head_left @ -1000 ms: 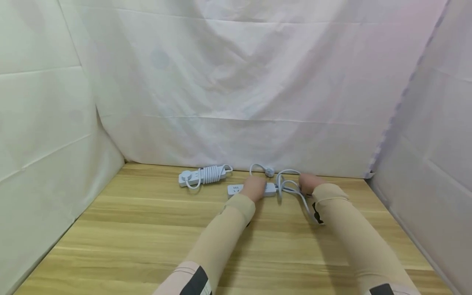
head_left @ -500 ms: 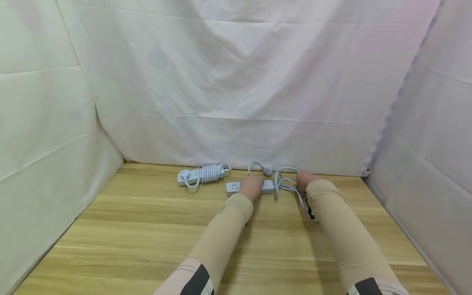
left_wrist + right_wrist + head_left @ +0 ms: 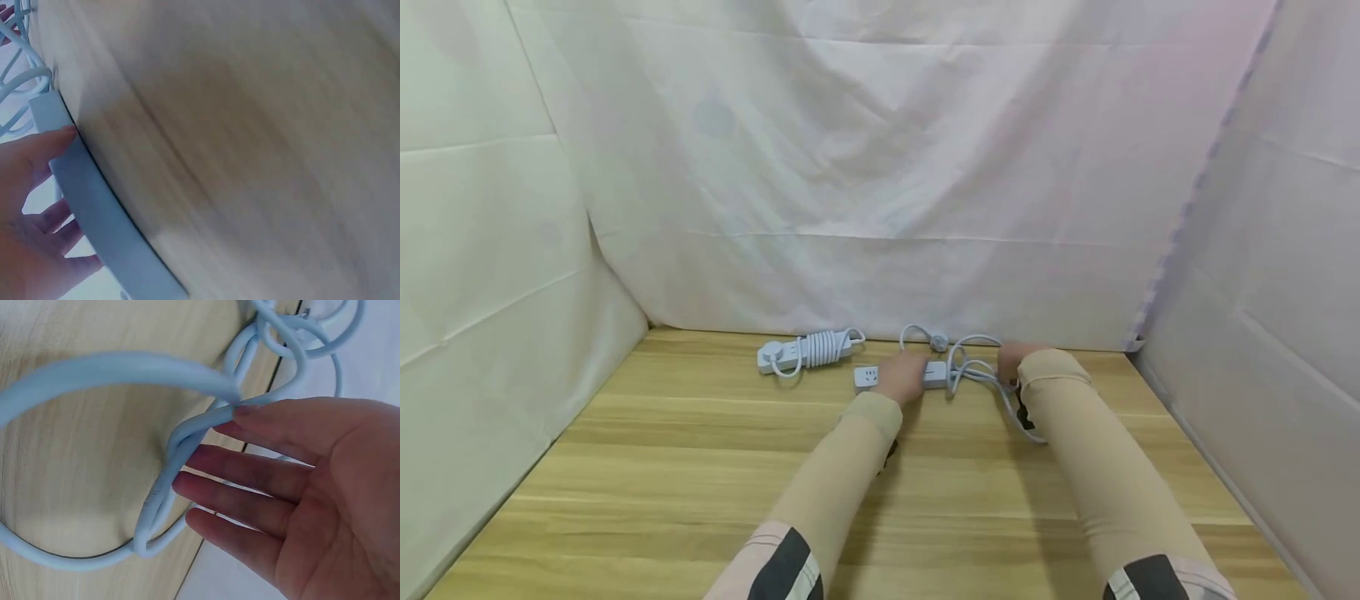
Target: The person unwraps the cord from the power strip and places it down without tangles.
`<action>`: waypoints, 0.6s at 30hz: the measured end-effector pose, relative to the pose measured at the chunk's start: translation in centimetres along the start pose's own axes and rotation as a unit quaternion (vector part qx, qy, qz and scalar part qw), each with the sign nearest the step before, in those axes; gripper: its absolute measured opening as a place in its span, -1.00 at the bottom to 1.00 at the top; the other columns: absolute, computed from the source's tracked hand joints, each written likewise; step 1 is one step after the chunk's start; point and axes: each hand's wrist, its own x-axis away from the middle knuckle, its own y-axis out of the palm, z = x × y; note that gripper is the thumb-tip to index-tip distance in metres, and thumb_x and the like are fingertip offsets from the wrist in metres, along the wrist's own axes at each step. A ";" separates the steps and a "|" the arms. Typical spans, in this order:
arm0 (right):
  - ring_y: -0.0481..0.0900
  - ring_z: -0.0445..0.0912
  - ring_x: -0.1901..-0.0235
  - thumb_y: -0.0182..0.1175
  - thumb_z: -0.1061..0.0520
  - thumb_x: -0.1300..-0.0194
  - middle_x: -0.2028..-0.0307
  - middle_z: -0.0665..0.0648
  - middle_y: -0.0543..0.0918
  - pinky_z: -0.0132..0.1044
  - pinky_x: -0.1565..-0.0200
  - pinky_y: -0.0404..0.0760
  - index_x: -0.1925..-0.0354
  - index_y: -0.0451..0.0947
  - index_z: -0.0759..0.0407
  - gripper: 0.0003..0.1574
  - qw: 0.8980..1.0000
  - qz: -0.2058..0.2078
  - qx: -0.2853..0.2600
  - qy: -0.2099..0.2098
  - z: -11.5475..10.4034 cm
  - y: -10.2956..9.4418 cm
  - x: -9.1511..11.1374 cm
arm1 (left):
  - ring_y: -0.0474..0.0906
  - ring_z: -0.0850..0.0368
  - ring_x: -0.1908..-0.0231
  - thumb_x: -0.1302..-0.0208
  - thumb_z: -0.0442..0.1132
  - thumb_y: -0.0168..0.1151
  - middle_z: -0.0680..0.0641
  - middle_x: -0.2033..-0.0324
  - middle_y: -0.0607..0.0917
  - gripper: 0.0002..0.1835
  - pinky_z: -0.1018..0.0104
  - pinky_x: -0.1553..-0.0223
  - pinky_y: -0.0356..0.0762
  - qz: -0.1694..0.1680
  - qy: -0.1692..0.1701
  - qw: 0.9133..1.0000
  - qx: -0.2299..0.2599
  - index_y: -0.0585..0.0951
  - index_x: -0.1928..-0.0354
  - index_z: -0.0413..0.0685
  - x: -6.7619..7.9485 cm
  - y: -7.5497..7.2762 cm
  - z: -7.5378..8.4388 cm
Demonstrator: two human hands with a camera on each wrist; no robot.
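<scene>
Hanging along the far edge of the wooden surface (image 3: 700, 483) is a pale cloth (image 3: 850, 167). Across the surface reach two arms in beige sleeves (image 3: 831, 479). A loose cord (image 3: 156, 490) lies in loops near the far edge, towards the far right corner. There the right hand (image 3: 1011, 360) has its grip — thumb and index finger pinch the cord, which runs on past both sides of them. The left hand (image 3: 901, 377) has the plain power strip (image 3: 103, 200) in its grip near the middle of the far edge: thumb on one long side, fingers on the opposite one, both ends of the strip sticking out. Towards the far left corner, well apart from either grip, lies a wrapped power strip (image 3: 811, 351). Smallest is the plug (image 3: 938, 342) — just beside the far edge, behind the plain power strip's right end.
</scene>
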 end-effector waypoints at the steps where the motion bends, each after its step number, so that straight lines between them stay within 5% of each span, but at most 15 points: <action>1: 0.54 -0.13 0.54 0.12 0.31 -0.19 0.58 0.06 0.65 -0.37 0.43 0.46 0.58 0.63 0.26 -0.75 1.000 -0.003 -0.011 0.003 -0.2 -0.2 0.1 | 0.61 -0.02 0.09 -0.16 -0.28 0.32 -0.04 0.13 0.71 -0.75 -0.01 0.17 0.57 -0.002 -0.002 1.000 -0.005 0.65 0.09 0.05 0.1 -0.1 -0.1; 6: 0.53 -0.06 0.48 0.10 0.25 -0.28 0.50 0.12 0.64 -0.24 0.33 0.50 0.45 0.62 0.31 -0.77 0.997 -0.010 -0.075 0.026 -1.4 -1.9 2.1 | 0.61 -0.03 0.13 -0.24 -0.21 0.27 -0.08 0.16 0.68 -0.82 0.00 0.24 0.59 -0.009 -0.002 1.000 -0.001 0.64 0.12 0.00 0.3 -0.9 -0.9; 13: 0.17 -0.19 0.68 0.12 0.17 -0.30 0.70 -0.02 0.31 -0.34 0.52 0.25 0.72 0.22 0.02 -0.52 0.993 -0.006 -0.108 0.040 -2.0 -3.3 2.8 | 0.59 -0.01 0.13 -0.23 -0.12 0.29 -0.06 0.13 0.67 -0.74 0.06 0.24 0.58 0.004 0.017 1.000 -0.003 0.66 0.05 0.03 0.5 -2.6 -2.5; 18: 0.11 -0.20 0.71 0.09 0.17 -0.28 0.74 -0.05 0.26 -0.34 0.54 0.21 0.76 0.23 0.01 -0.50 0.993 -0.002 -0.117 0.023 -4.0 -5.0 2.8 | 0.63 0.01 0.19 -0.23 -0.13 0.30 -0.03 0.17 0.70 -0.76 0.09 0.27 0.60 0.015 0.003 1.000 -0.005 0.67 0.08 0.00 1.6 -4.1 -4.8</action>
